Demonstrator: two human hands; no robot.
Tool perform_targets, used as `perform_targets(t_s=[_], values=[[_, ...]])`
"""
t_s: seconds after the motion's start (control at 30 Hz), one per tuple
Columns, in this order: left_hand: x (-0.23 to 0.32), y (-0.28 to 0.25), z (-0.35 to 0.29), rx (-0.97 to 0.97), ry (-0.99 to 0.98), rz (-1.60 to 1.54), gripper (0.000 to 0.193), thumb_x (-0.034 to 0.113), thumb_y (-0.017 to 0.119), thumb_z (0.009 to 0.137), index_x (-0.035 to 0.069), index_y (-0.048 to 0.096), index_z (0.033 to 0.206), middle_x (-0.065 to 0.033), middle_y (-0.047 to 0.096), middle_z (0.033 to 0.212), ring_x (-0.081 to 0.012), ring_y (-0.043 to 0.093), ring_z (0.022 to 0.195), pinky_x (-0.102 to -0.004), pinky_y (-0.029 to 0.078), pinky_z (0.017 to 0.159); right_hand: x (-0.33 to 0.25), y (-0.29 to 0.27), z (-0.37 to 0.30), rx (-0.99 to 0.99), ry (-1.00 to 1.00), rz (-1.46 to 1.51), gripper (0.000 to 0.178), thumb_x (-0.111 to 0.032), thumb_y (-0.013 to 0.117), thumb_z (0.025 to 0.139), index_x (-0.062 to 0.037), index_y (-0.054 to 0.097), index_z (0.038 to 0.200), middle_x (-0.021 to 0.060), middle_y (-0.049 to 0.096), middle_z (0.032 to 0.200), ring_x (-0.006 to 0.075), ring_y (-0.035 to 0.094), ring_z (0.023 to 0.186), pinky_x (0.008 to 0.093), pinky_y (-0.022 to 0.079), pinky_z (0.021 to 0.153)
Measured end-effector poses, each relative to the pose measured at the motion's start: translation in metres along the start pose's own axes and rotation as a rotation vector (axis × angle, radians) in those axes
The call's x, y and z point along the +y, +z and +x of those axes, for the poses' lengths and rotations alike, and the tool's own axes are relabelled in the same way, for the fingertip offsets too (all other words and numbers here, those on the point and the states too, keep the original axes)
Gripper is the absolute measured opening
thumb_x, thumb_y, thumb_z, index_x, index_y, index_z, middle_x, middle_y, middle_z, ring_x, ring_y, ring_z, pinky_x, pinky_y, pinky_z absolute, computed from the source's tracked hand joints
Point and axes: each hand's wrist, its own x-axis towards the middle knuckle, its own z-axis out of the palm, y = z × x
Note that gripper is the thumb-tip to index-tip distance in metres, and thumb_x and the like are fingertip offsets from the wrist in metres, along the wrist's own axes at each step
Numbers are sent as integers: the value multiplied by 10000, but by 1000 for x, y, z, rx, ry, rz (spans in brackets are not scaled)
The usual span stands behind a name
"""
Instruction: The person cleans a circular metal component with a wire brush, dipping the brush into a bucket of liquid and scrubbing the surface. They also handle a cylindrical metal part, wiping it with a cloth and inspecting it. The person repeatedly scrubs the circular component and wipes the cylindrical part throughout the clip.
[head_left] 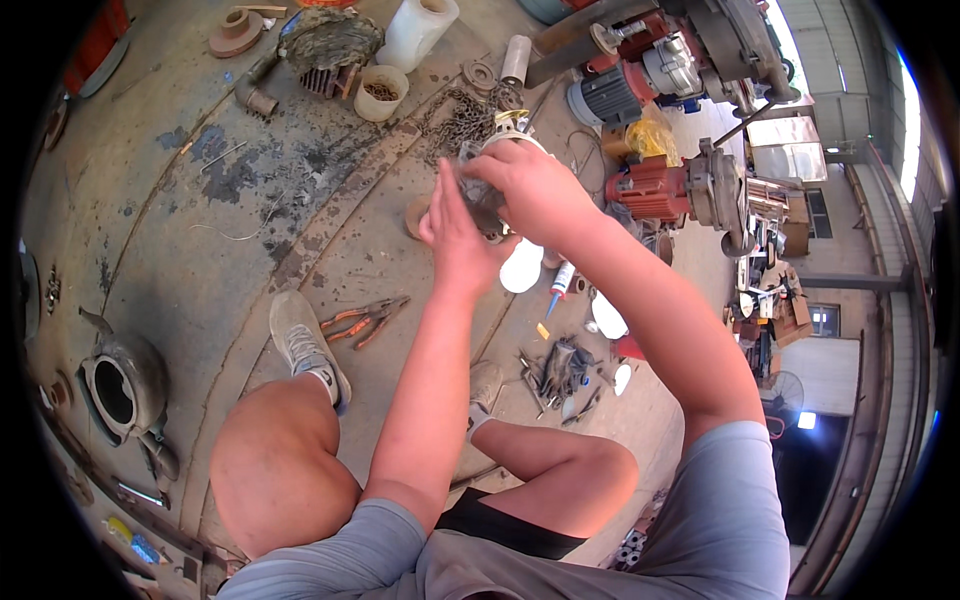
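My left hand [462,235] and my right hand [535,185] are raised close together in front of me, both on a dark grey metal part [483,200]. The left hand has its fingers pointing up along the part's near left side, with the thumb toward the right. Over its upper right side my right hand curls, back of the hand up. Most of the part is covered by my fingers, so its exact kind is hidden. Just behind the hands lies a heap of rusty chain [460,120]. Pliers with orange handles [365,322] rest on the floor beside my left shoe [300,335].
Red and grey motors with pumps [650,190] line the right. A white bucket of small parts [381,95] and a greasy casting [330,45] stand at the far left. A pump casing [125,385] sits left, a sealant tube [562,280] and tools [560,375] right of my arms.
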Motion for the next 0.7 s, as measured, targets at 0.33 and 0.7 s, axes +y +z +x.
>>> perform_targets(t_s=[0.33,0.7], values=[[-6,4,-6,22,135,-48,1491,220,986,626,116,-36,1706,-161,290,1735,-370,301,1581,-597,211,1202,-10,8,-44,33,-13,17,546,-36,767,755,-176,699,1278,11,653,1257,278,618,1087,388,562,975],[-9,9,-7,92,172,-26,1489,244,996,634,87,-31,1701,-172,295,1733,-384,354,1552,-592,218,1200,-11,11,-69,5,37,59,457,-25,683,828,-184,717,1255,6,645,1280,281,618,1086,405,566,972]])
